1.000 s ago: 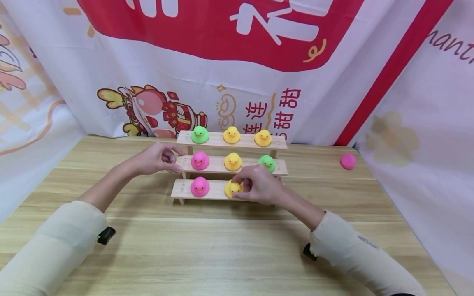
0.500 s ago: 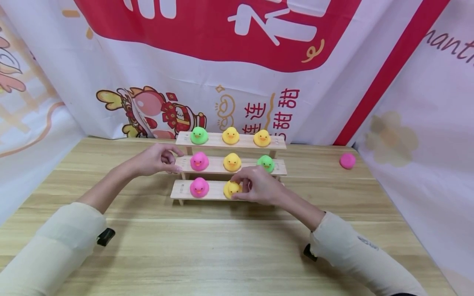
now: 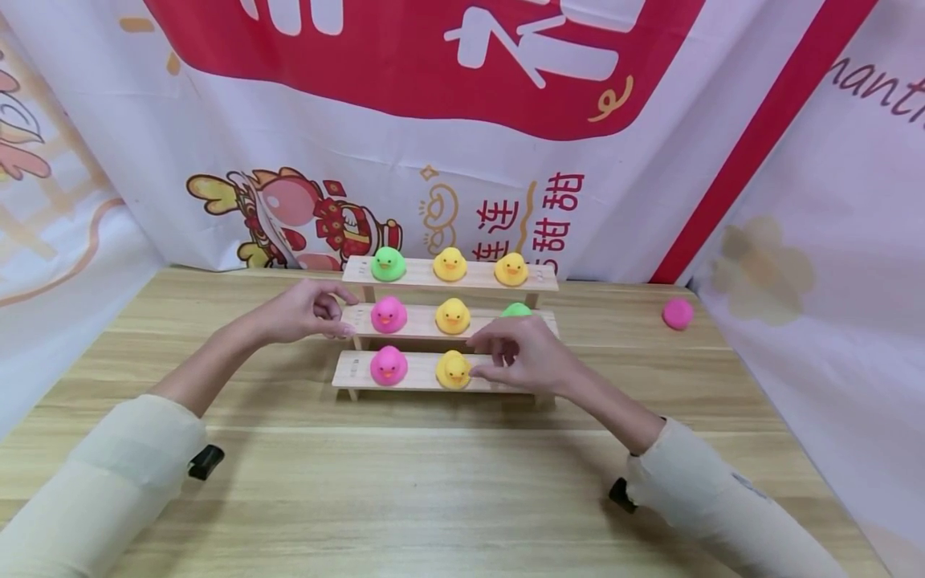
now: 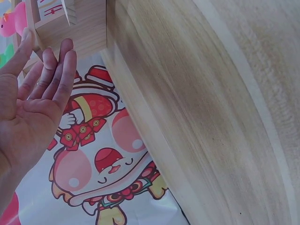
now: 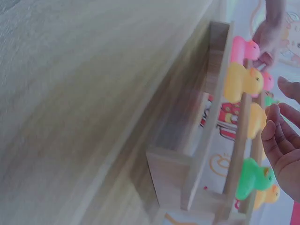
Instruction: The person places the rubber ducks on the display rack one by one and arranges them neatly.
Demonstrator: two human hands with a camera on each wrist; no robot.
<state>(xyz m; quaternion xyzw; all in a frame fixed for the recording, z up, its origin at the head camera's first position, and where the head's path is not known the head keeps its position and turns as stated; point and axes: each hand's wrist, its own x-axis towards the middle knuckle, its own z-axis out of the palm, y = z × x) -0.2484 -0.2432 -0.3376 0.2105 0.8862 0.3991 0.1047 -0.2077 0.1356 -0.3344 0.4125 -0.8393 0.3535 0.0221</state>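
A three-step wooden display stand bears rubber ducks. At its left end my left hand holds the middle shelf, thumb at the front edge and fingers at the back; the left wrist view shows this hand by the wood. On the bottom step sit a pink duck and a yellow duck. My right hand hovers just right of that yellow duck, fingers loosely bent around nothing. In the right wrist view a gap separates the hand from the yellow duck. It partly hides the middle step's green duck.
The middle step also carries a pink duck and a yellow duck. Up top are a green duck and two yellow ones. A pink round object lies at the table's back right. A printed cloth hangs behind.
My right hand has let go of the yellow duck on the bottom step and drawn back to the right. The duck stays there. The left hand keeps its place.
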